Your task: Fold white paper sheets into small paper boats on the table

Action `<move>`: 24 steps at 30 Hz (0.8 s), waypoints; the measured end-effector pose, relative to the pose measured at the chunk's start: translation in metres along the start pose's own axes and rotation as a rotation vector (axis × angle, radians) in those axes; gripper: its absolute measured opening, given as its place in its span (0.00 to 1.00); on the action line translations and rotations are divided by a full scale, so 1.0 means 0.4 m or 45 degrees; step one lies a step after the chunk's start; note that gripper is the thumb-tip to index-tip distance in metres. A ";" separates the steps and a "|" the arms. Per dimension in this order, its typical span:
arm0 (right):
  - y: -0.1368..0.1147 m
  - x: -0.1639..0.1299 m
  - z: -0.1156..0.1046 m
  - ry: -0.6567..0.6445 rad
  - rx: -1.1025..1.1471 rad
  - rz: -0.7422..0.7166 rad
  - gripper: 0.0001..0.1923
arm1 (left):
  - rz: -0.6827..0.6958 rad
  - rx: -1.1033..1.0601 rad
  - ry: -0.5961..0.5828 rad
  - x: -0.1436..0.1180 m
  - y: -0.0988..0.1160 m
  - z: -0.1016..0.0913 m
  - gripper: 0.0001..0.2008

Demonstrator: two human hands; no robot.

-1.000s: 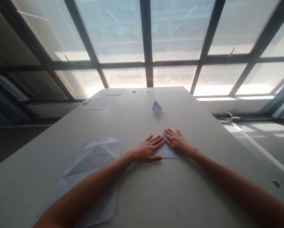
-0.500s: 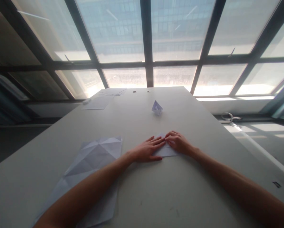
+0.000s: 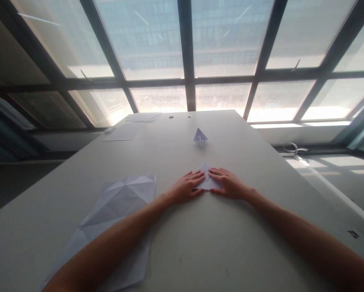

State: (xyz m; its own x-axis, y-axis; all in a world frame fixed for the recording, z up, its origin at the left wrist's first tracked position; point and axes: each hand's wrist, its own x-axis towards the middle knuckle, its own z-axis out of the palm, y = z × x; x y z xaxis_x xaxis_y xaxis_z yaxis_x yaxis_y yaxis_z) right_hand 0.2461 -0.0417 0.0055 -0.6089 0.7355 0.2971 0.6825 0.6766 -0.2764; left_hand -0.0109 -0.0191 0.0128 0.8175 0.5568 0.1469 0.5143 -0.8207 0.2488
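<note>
A small folded sheet of white paper (image 3: 206, 184) lies flat on the white table, its pointed top facing away from me. My left hand (image 3: 188, 186) rests on its left side, fingers stretched out and thumb along the near edge. On the right side lies my right hand (image 3: 226, 183), also flat with fingers extended. Both hands cover the paper's sides, so only its middle and tip show. Beyond them stands a folded paper boat (image 3: 200, 138), apart from both hands.
A large creased sheet (image 3: 123, 207) lies at the left, partly under my left forearm. Several flat sheets (image 3: 123, 132) are at the table's far left. The white table (image 3: 182, 235) reaches toward tall windows. A white coiled cable (image 3: 290, 148) sits off the table's right side.
My right hand has opened from a pinch at the paper's middle and now lies flat on its right side. My left hand has shifted slightly left, uncovering the paper's centre.
</note>
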 end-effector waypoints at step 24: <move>0.013 0.005 0.011 0.349 -0.058 0.224 0.17 | -0.273 -0.018 0.446 0.007 -0.011 -0.001 0.22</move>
State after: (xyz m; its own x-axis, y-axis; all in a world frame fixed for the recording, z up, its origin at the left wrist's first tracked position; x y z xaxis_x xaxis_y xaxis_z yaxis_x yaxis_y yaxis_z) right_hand 0.2465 -0.0366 0.0007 -0.3525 0.8001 0.4854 0.7888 0.5331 -0.3059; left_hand -0.0111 -0.0141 0.0126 0.5537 0.7267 0.4066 0.6577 -0.6811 0.3218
